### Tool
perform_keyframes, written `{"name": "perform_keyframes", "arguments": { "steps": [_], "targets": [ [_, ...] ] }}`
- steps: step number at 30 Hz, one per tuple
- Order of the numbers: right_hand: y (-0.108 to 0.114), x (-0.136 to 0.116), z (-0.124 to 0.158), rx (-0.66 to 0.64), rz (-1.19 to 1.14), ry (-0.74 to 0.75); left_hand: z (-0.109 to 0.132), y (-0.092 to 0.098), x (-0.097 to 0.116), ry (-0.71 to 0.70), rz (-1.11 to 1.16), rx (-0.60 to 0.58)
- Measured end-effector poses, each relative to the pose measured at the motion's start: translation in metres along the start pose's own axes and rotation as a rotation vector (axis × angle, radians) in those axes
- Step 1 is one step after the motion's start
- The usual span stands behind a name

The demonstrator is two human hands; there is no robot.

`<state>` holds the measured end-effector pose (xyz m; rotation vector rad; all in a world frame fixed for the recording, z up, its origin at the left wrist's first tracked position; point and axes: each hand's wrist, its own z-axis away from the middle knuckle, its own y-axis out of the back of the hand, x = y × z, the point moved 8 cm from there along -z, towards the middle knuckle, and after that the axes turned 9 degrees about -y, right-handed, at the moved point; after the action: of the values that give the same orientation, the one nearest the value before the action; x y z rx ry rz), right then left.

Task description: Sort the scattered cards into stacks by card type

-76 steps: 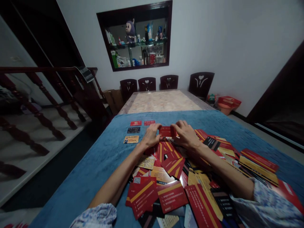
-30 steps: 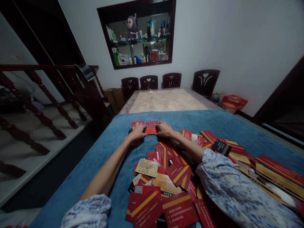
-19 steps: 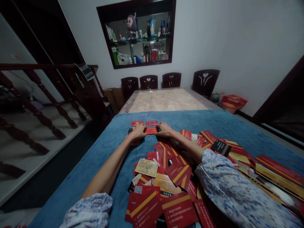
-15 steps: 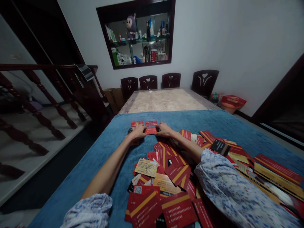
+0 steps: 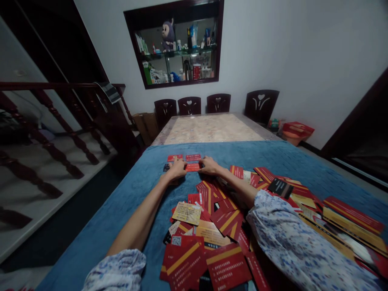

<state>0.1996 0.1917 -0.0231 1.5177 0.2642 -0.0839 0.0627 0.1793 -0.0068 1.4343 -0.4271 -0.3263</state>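
Observation:
Both my arms reach far out over a blue cloth (image 5: 127, 202). My left hand (image 5: 176, 169) and my right hand (image 5: 209, 165) grip the two short ends of a small red card (image 5: 193, 167), which lies flat on the cloth. Just beyond it, two more red cards (image 5: 175, 157) (image 5: 193, 157) sit side by side. A dark card (image 5: 166, 166) shows at the left edge of my left hand, mostly covered by it. Between my forearms and to the right spreads a loose pile of red, yellow and black cards (image 5: 212, 226).
Past the cloth the table's marble top (image 5: 209, 129) is bare, with several dark chairs (image 5: 218, 102) at its far end. A wooden stair railing (image 5: 60, 121) runs along the left. A red box (image 5: 295, 131) sits on the floor at the right.
Since 2.5 s ago both hands carried the red card from above the pile forward and left, down onto the cloth below the two red cards. Over the last second they have stayed put.

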Motion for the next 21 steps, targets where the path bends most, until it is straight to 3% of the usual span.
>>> {"name": "perform_keyframes", "arguments": {
  "steps": [21],
  "targets": [
    [-0.0021, 0.0005, -0.0027, -0.016, 0.008, -0.003, 0.0004, -0.0015, 0.0032, -0.039, 0.000, 0.015]
  ]
}}
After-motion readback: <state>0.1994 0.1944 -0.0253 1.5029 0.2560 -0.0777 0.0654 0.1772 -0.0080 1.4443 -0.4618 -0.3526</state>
